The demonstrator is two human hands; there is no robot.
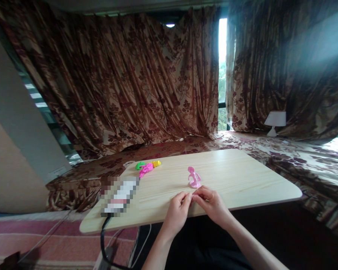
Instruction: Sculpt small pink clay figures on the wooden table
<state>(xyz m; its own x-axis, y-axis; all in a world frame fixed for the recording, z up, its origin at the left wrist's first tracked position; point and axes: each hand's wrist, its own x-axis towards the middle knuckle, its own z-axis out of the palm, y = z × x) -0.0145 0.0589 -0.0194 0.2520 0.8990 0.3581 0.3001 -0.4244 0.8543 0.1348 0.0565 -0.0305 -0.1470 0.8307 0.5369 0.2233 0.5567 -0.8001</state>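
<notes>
Tall brown-and-gold patterned curtains (157,82) fill the far side, with a bright strip of window (222,63) showing between them, right of the middle. Below them a flower-patterned cloth (169,147) covers a broad surface that runs behind the table and round to its right. A striped blanket (45,236) lies at the near left, in pinks and a redder band. The pale wood-grain table (242,180) has rounded corners and stands in the middle. A white lamp (275,119) sits at the far right, beyond the table.

On the table's left part lies a thing hidden by pixels (121,197), with a black cable (103,240) dropping from its near end over the table's edge. The left hand (178,212) and right hand (210,202) meet at the table's near edge, each with thumb and fingers drawn close together, narrow, tips almost joined — whether something small is held between them, I cannot tell.

A cluster of green (140,165), bright pink (145,168) and yellow (156,163) pieces lies at the table's far left. The pale pink figure (195,178) stands upright on its base, just beyond the fingertips — contact is unclear.
</notes>
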